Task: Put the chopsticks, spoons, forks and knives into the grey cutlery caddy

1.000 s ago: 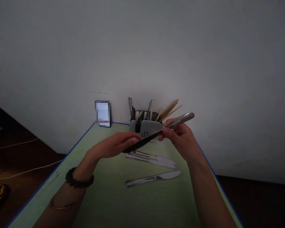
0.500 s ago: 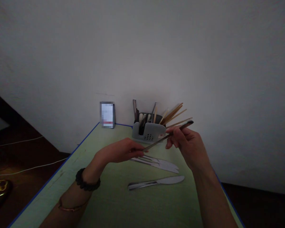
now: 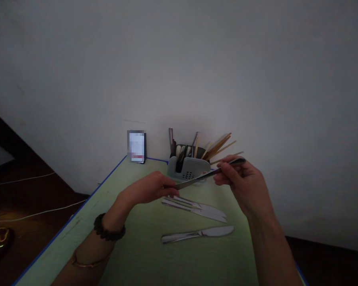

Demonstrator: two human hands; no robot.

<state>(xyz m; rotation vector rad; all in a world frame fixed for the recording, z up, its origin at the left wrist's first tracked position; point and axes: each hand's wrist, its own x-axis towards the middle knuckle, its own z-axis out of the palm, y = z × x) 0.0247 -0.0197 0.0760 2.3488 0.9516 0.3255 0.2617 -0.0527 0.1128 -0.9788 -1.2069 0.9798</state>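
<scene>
Both hands hold one metal table knife (image 3: 203, 176) in the air above a green table (image 3: 143, 254). My right hand (image 3: 241, 184) pinches its handle end, which sticks out past the fingers to the upper right. My left hand (image 3: 147, 188) has its fingers closed around the blade end. The knife slants down from right to left. Under it on the table lie two more knives (image 3: 197, 208) side by side. A single knife (image 3: 197, 233) lies nearer to me.
A grey cutlery holder (image 3: 188, 166) with wooden chopsticks and metal utensils stands at the table's far edge against the white wall. A small upright card (image 3: 136, 146) stands left of it. White cables run over the dark floor at the left.
The knife has turned in my hands from broad side to thin edge and come down a little. The view has shifted slightly; the knives on the table have not moved.
</scene>
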